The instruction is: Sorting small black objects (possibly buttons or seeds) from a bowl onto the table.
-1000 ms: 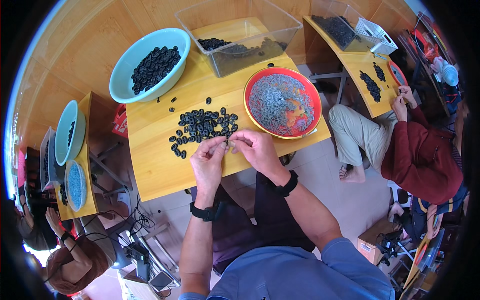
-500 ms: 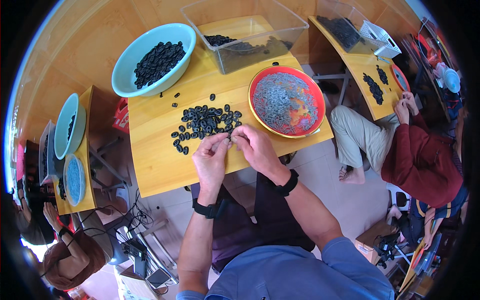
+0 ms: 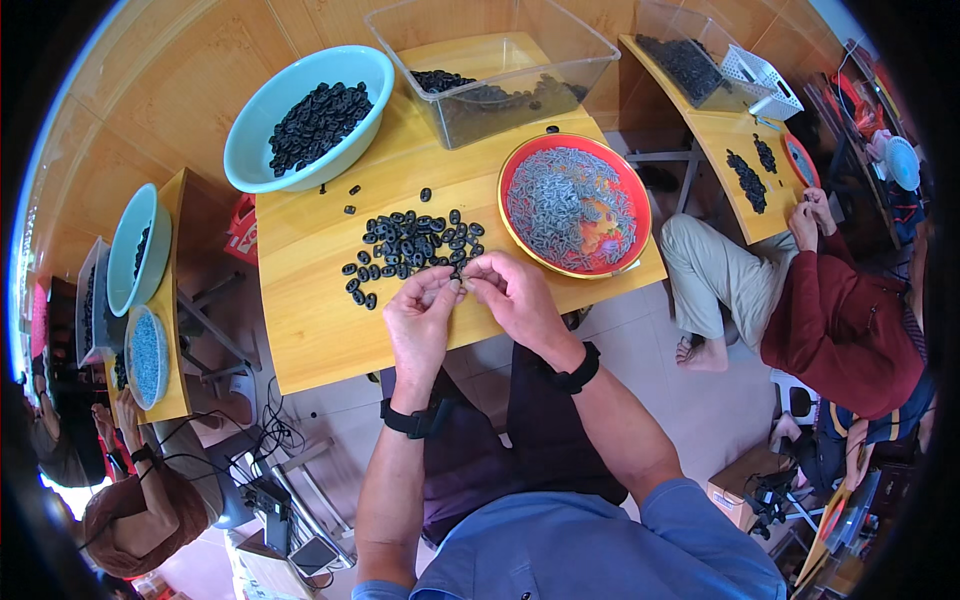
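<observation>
We observe 1 dark part (image 3: 458, 276) over the table (image 3: 320, 340), at the near side of the pile (image 3: 405, 243); left hand (image 3: 418, 315) and right hand (image 3: 518, 302) pinch it. We note a red basin (image 3: 642, 212) to the right.

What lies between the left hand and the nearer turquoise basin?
Head view: a heap of black oval pieces beside the left hand, then a few loose ones toward the basin.
</observation>
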`<state>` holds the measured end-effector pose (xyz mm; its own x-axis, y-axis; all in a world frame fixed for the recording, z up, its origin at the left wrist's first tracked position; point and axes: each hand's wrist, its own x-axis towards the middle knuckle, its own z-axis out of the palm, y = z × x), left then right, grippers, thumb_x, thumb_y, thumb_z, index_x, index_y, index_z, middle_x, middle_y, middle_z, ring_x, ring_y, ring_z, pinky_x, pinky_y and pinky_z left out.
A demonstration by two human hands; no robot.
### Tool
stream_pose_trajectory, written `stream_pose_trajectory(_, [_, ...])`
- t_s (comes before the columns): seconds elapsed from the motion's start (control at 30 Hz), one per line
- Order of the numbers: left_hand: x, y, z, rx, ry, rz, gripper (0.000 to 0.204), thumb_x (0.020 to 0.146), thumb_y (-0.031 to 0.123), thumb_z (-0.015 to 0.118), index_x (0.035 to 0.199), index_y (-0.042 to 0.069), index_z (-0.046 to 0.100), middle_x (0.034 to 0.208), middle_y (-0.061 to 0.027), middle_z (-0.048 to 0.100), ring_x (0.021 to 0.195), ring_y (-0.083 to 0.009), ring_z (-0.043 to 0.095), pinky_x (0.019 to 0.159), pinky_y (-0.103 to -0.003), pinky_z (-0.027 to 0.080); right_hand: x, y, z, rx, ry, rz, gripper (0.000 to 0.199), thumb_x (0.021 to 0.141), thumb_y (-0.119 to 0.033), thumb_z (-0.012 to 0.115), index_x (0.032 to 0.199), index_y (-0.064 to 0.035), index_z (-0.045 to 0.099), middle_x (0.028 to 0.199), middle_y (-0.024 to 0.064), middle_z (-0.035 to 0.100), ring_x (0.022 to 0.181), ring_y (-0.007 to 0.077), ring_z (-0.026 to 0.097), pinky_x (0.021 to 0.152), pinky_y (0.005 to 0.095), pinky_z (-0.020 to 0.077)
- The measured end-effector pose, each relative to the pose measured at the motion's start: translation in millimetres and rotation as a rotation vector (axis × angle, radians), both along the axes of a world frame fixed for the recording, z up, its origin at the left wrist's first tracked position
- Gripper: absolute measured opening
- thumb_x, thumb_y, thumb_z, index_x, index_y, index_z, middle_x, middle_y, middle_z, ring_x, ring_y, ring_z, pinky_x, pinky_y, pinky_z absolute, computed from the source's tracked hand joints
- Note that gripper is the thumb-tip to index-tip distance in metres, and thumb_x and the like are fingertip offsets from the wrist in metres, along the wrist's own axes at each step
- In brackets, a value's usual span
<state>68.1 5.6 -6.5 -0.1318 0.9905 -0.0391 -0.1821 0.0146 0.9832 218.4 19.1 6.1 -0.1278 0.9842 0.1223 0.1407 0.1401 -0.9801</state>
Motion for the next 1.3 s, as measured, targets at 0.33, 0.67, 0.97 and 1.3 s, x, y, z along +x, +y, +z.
stream_pose_trajectory(0.33, [2.0, -4.2, -1.1, -0.005, 0.093, 0.006, 0.016, 0.092, -0.005, 0.066, 0.108, -0.006, 0.067, 0.094, -0.0078, 0.072, 0.084, -0.0112, 0.069, 0.08, -0.024, 0.056, 2.2, 1.3, -2.7, 0.148, -0.156, -0.017, 0.007, 0.091, -0.003, 0.064, 0.095, 0.0014, 0.065, 0.079, 0.0054, 0.065, 0.066, 0.0091, 0.058, 0.06, 0.0255, 0.0463])
stream_pose_trajectory(0.67, [3.7, -5.1, -2.3, 0.012, 0.098, 0.048, 0.014, 0.091, -0.003, 0.067, 0.105, -0.006, 0.068, 0.092, -0.0077, 0.073, 0.083, -0.0097, 0.069, 0.077, -0.023, 0.055, -2.2, -0.7, -2.5, 0.088, -0.14, -0.044, 0.009, 0.089, -0.005, 0.065, 0.095, 0.0015, 0.065, 0.08, 0.0125, 0.068, 0.071, 0.0226, 0.067, 0.063, 0.0308, 0.0513])
stream_pose_trajectory(0.97, [-22.3, -4.1, 0.9, 0.046, -0.162, 0.215, 0.014, 0.093, -0.005, 0.064, 0.107, -0.004, 0.066, 0.091, -0.0083, 0.071, 0.081, -0.0141, 0.07, 0.078, -0.026, 0.056, -5.4, 5.4, -14.1, 0.397, -0.362, -0.26, 0.014, 0.086, 0.001, 0.066, 0.099, -0.0027, 0.068, 0.081, 0.0133, 0.06, 0.072, 0.0303, 0.062, 0.065, 0.0391, 0.0492])
stream_pose_trajectory(1.3, [-23.2, -6.6, -1.9, 0.056, -0.12, 0.157, 0.014, 0.093, -0.005, 0.065, 0.106, -0.004, 0.067, 0.091, -0.0078, 0.07, 0.081, -0.0123, 0.069, 0.077, -0.025, 0.056, -6.8, -6.8, 4.3, 0.358, -0.547, -0.177, 0.02, 0.079, 0.001, 0.071, 0.098, -0.0034, 0.068, 0.085, 0.0116, 0.059, 0.078, 0.0314, 0.063, 0.068, 0.0408, 0.0502])
